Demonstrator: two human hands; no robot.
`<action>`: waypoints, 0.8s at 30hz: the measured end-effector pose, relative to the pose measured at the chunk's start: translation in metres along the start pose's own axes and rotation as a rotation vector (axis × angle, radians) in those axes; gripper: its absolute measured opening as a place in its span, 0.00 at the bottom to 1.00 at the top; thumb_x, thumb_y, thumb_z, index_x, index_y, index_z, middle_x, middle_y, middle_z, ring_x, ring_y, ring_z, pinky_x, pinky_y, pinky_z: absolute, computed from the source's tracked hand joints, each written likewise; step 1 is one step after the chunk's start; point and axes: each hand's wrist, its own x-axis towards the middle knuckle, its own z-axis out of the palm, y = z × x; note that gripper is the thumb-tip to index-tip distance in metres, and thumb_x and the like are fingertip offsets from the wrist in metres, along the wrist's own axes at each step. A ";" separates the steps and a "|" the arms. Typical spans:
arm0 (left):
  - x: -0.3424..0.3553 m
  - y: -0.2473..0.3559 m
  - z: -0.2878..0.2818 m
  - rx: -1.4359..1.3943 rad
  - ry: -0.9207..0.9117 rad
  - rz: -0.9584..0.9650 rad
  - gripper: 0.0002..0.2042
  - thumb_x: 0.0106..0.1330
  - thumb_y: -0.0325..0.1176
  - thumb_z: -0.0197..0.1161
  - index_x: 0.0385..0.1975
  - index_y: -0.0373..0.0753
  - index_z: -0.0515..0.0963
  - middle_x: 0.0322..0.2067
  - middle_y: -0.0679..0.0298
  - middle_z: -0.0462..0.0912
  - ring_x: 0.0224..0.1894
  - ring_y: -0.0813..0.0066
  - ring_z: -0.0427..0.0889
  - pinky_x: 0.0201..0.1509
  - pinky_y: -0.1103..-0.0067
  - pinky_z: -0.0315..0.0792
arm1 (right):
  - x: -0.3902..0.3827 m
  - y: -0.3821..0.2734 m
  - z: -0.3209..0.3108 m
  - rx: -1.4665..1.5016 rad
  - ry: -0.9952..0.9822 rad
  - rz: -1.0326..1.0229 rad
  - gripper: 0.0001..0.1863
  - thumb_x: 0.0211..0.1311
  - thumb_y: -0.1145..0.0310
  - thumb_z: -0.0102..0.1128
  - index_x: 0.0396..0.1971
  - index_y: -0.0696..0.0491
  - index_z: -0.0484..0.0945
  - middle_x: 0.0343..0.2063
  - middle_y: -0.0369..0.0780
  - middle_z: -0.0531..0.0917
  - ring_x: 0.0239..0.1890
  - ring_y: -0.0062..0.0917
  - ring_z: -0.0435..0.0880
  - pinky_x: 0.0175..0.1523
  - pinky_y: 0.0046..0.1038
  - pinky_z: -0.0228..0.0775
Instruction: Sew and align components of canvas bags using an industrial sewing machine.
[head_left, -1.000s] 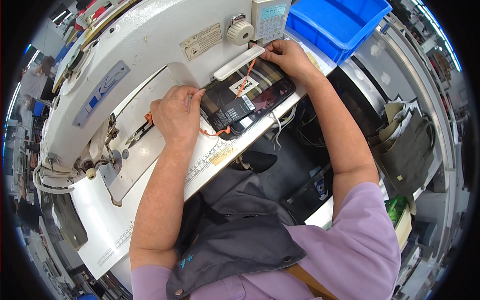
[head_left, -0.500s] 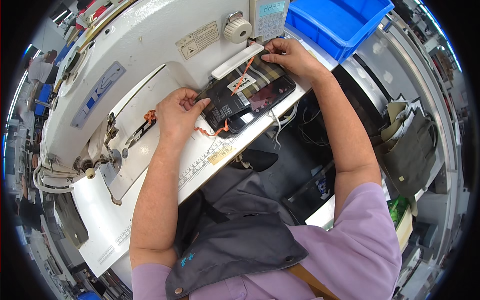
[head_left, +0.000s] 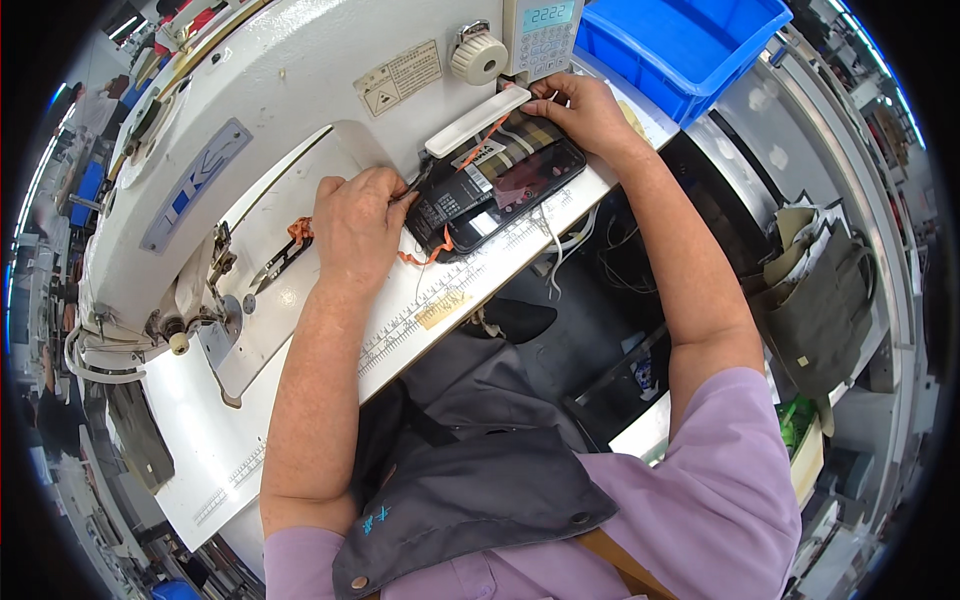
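Observation:
A plaid cloth piece (head_left: pixel 540 135) with woven labels lies partly over a black smartphone (head_left: pixel 545 178) on the white machine table. My left hand (head_left: pixel 358 228) is closed at the dark left end of this bundle, thumb and fingers pinching its edge. At the far right corner, my right hand (head_left: pixel 588 112) pinches the cloth between thumb and bent fingers. An orange ribbon (head_left: pixel 428 255) trails from the left end. Beyond the cloth lies a white bar-shaped piece (head_left: pixel 477 122), touching or nearly touching it.
A white sewing machine (head_left: pixel 300 70) stands along the far side, with a keypad display (head_left: pixel 545 40) at right. Dark thread snips (head_left: pixel 282 265) lie left of my left hand. A blue bin (head_left: pixel 680 50) sits at far right. Dark folded pieces (head_left: pixel 815 300) hang right.
The plaid cloth's near side has drawn back toward the machine and folded, showing more of the phone. My left hand has turned, knuckles higher; my right hand has barely moved.

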 end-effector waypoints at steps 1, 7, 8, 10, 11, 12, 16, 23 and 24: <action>0.001 0.000 0.001 -0.005 0.028 0.041 0.08 0.57 0.28 0.73 0.27 0.40 0.78 0.27 0.63 0.83 0.31 0.63 0.79 0.43 0.70 0.69 | 0.000 0.000 0.000 -0.026 0.038 -0.019 0.18 0.56 0.56 0.77 0.41 0.51 0.88 0.33 0.41 0.89 0.34 0.31 0.87 0.42 0.32 0.78; 0.000 0.005 -0.001 0.045 0.013 0.102 0.08 0.55 0.26 0.71 0.32 0.40 0.78 0.30 0.63 0.82 0.34 0.61 0.80 0.43 0.69 0.70 | 0.001 -0.002 0.004 -0.131 0.100 -0.084 0.15 0.57 0.57 0.76 0.38 0.50 0.89 0.35 0.40 0.90 0.37 0.34 0.88 0.44 0.34 0.79; 0.000 0.004 -0.001 0.063 -0.005 0.115 0.10 0.55 0.25 0.71 0.36 0.41 0.79 0.30 0.63 0.81 0.35 0.62 0.81 0.44 0.69 0.70 | 0.002 0.000 0.004 -0.131 0.101 -0.087 0.15 0.57 0.57 0.76 0.38 0.50 0.89 0.35 0.40 0.90 0.37 0.34 0.88 0.44 0.34 0.79; 0.002 0.007 -0.002 0.035 0.007 0.150 0.10 0.56 0.26 0.70 0.37 0.41 0.81 0.31 0.63 0.81 0.35 0.62 0.81 0.44 0.69 0.71 | 0.003 0.007 0.001 -0.019 0.045 -0.057 0.15 0.58 0.59 0.76 0.40 0.51 0.89 0.37 0.41 0.89 0.39 0.31 0.88 0.45 0.32 0.78; 0.003 0.008 -0.003 0.006 0.017 0.186 0.10 0.57 0.26 0.70 0.39 0.40 0.82 0.31 0.63 0.82 0.36 0.62 0.81 0.44 0.69 0.72 | 0.004 0.015 -0.001 -0.022 0.047 -0.059 0.15 0.58 0.59 0.76 0.40 0.51 0.89 0.37 0.41 0.89 0.39 0.31 0.88 0.45 0.32 0.78; 0.003 0.007 -0.001 0.005 0.021 0.188 0.10 0.57 0.26 0.70 0.39 0.40 0.82 0.31 0.63 0.82 0.36 0.62 0.81 0.44 0.69 0.72 | 0.006 0.024 -0.004 0.070 -0.003 -0.044 0.14 0.58 0.60 0.76 0.41 0.51 0.88 0.37 0.40 0.89 0.39 0.29 0.87 0.46 0.31 0.78; -0.005 -0.013 0.001 -0.131 0.013 -0.043 0.08 0.58 0.31 0.73 0.35 0.39 0.84 0.30 0.63 0.83 0.32 0.65 0.81 0.42 0.72 0.73 | 0.004 0.009 -0.005 0.183 -0.100 0.039 0.10 0.64 0.67 0.72 0.41 0.55 0.88 0.32 0.31 0.85 0.35 0.16 0.78 0.41 0.23 0.73; -0.006 -0.018 0.003 -0.306 0.000 -0.200 0.10 0.55 0.29 0.76 0.30 0.33 0.82 0.25 0.64 0.79 0.27 0.74 0.75 0.34 0.76 0.71 | -0.001 0.012 -0.011 0.286 -0.124 0.059 0.08 0.65 0.72 0.69 0.43 0.54 0.86 0.31 0.27 0.82 0.32 0.10 0.74 0.37 0.18 0.68; -0.006 -0.019 0.004 -0.306 0.002 -0.199 0.10 0.55 0.29 0.76 0.30 0.33 0.82 0.25 0.64 0.79 0.27 0.74 0.75 0.34 0.76 0.71 | 0.001 0.015 -0.009 0.322 -0.128 0.067 0.07 0.65 0.73 0.69 0.42 0.53 0.86 0.30 0.27 0.82 0.31 0.09 0.73 0.37 0.17 0.68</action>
